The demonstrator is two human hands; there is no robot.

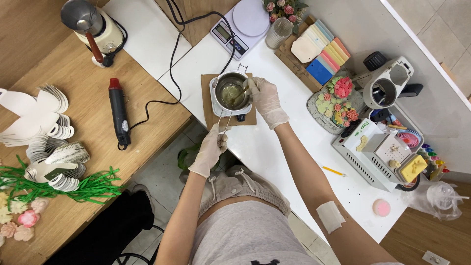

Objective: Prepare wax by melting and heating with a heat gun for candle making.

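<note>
I count 3 items here. Beyond my right hand [265, 99], up and slightly left, the white kitchen scale [239, 27] carries a small dark rectangular display [222, 32] on its grey front panel. Far to the right of that hand, a white box with green print [361, 131] lies tilted on the grey machine [354, 162]. Left of my left hand [211, 149], the black heat gun [119, 112] bears a pale label [125, 125].

Landmark: metal pot [231, 92] on the white tabletop [274, 157].
Behind pot: kitchen scale [240, 24] and black cable [172, 59] block.
Right of pot: tray of wax flowers [333, 103], crowded.
Near side of pot: bare tabletop, open passage up to yellow pencil [333, 171].
</note>
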